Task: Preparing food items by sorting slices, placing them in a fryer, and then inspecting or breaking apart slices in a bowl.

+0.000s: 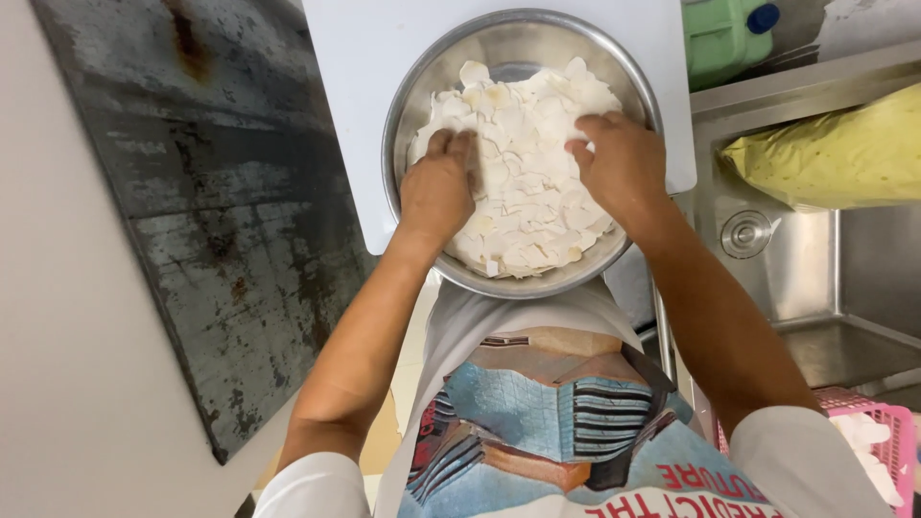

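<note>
Stainless counter and a white board [365,58] lay under the steel bowl [408,115]. Both hands, left hand [436,187] and right hand [624,163], dug into white flakes [523,192] (fingertips buried, grip unclear).

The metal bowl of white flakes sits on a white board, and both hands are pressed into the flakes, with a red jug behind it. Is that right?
Not quite: the jug is green with a blue cap, not red, as the head view shows. The rest holds: the metal bowl sits on the white board, with the left hand and right hand in the white flakes.
</note>
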